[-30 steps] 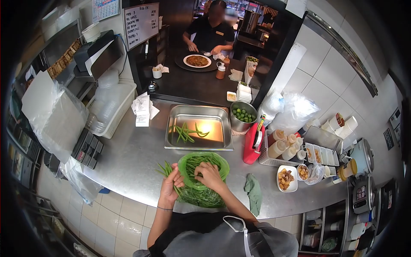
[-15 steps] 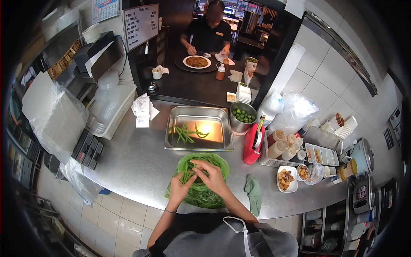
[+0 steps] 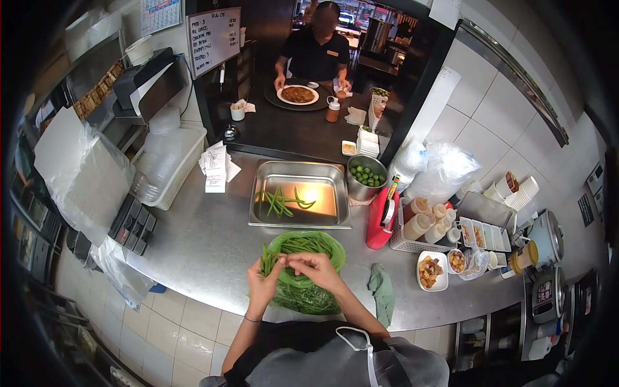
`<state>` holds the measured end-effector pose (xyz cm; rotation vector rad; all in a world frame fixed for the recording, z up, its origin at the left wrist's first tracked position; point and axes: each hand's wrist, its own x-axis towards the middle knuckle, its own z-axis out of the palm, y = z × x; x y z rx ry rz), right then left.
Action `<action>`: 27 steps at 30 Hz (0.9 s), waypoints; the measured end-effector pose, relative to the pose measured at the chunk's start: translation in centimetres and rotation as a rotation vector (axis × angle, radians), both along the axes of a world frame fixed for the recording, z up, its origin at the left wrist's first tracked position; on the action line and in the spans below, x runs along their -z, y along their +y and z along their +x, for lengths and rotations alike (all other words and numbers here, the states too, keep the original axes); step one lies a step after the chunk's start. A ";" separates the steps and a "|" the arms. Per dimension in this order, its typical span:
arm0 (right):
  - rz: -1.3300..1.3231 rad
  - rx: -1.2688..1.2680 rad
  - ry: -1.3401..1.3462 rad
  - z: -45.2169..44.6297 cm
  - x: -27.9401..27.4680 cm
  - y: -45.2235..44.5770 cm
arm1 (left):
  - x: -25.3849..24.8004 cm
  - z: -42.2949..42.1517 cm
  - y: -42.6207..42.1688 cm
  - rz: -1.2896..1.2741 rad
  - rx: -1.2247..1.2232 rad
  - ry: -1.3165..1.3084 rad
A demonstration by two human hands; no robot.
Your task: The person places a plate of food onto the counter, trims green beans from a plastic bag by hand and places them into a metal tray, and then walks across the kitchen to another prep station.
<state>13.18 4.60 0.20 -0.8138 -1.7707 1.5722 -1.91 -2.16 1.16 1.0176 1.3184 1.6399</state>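
Observation:
My left hand (image 3: 262, 284) is closed around a small bunch of green beans (image 3: 266, 257), whose tips stick up past the fingers. Close beside it, my right hand (image 3: 316, 269) is pinched, its fingertips meeting those of the left; whatever lies between them is too small to make out. Both hands are over a green plastic bag (image 3: 303, 298), open at the top, with many more green beans (image 3: 306, 244) inside. Just behind the bag, a steel tray (image 3: 267, 220) holds several loose beans (image 3: 280, 203) on its bottom.
A steel pot of green limes (image 3: 365, 174), a red container (image 3: 379, 222) and a basket of sauce bottles (image 3: 425, 222) stand right. A green cloth (image 3: 382, 293) lies near the counter's front edge. Across the pass, a person (image 3: 316, 55) stands by a plate of food (image 3: 298, 95).
My left hand has shifted slightly left and raised the bunch of beans off the bag's opening. My right hand stays close to it. The person opposite has moved a hand to the plate.

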 end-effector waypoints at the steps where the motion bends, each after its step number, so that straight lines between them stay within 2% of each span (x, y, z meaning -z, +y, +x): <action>1: 0.001 -0.003 0.001 0.0 0.1 0.0 | -0.3 -0.1 -0.1 0.001 -0.003 0.001; 4: 0.005 -0.042 -0.013 0.1 0.6 -0.1 | -0.6 -0.4 -0.1 -0.045 -0.018 -0.036; 6: 0.007 -0.015 0.130 -0.2 0.7 -0.3 | -0.5 -0.4 -0.1 -0.065 -0.004 -0.087; 9: -0.002 0.008 0.145 -0.6 1.3 -0.2 | -0.6 -0.3 -0.2 -0.130 0.070 -0.151; 13: 0.046 -0.006 0.051 -0.2 0.7 -0.1 | -0.2 -0.3 0.0 -0.093 0.064 -0.237; 15: 0.186 0.059 0.034 -0.2 0.6 0.0 | -0.2 -0.6 0.1 -0.090 0.013 -0.441; 19: 0.300 0.086 0.000 -0.2 -0.6 -0.3 | 0.1 -0.9 0.3 -0.083 -0.038 -0.495; 22: 0.346 0.111 0.125 -0.3 -1.1 -0.2 | 0.5 -0.9 0.4 -0.108 0.013 -0.579; 24: 0.144 -0.119 0.194 -0.1 -1.3 0.0 | 0.7 -1.2 0.3 -0.173 0.162 -0.736; 25: 0.146 -0.119 0.194 0.0 -1.6 0.0 | 0.8 -1.3 0.3 -0.172 0.163 -0.735; 27: 0.307 -0.435 0.113 0.3 -2.5 -0.1 | 1.2 -1.5 0.4 -0.175 0.227 -0.773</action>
